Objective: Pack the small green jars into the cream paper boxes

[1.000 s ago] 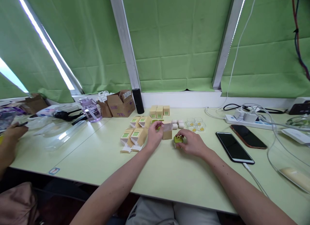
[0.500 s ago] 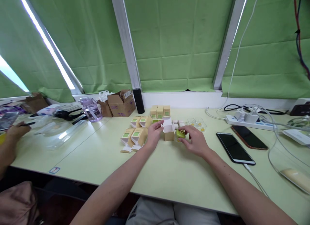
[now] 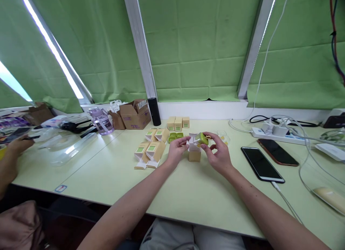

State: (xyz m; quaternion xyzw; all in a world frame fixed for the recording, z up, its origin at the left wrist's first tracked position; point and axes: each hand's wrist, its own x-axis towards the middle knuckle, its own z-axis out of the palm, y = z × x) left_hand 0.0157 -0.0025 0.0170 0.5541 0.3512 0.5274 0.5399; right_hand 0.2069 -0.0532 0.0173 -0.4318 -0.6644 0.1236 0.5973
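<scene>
Head view: right hand [image 3: 219, 154] pinches a small green case [image 3: 201, 138] in its fingertips, raised just above an open small box [image 3: 194, 151] standing on the desk [image 3: 188, 192]. Left hand [image 3: 176, 151], grip loosely open, steadies the box's white flaps. More small boxes [image 3: 151, 149] lie just left. Two phones [image 3: 262, 163] rest well to the right.

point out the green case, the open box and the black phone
green case [image 3: 201, 139], head view, its top face
open box [image 3: 194, 155], head view, its brown front wall
black phone [image 3: 262, 165], head view, middle of the screen
</scene>
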